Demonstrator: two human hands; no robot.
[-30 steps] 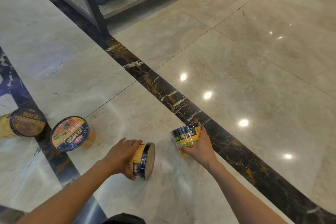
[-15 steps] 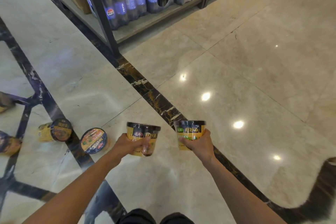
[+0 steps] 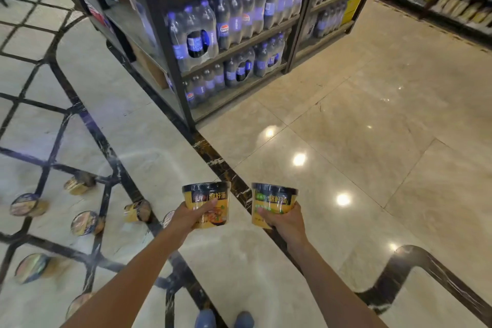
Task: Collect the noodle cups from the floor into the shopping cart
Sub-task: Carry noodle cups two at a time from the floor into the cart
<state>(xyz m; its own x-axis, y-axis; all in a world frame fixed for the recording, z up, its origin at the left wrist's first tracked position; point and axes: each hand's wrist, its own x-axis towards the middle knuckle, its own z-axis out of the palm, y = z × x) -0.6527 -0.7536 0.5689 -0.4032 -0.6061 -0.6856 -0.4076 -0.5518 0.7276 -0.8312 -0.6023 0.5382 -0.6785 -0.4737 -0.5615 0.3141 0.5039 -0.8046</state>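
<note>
glossy pale marble floor (image 3: 346, 120) crossed by dark veined inlay bands (image 3: 221, 165). lying tipped on their sides at left, several noodle cups (image 3: 86, 222), scattered near and across the dark lines, well apart from one another. standing on the floor beyond, a dark metal shelf unit (image 3: 175, 69) stocked with wrapped packs of cola bottles (image 3: 234, 21).

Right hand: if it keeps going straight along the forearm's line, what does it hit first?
The right hand, gripping a noodle cup, points up and slightly left toward the shelf of soda bottles. Only bare floor shows between. The shelf looks first in line, but depth is unclear.
</note>
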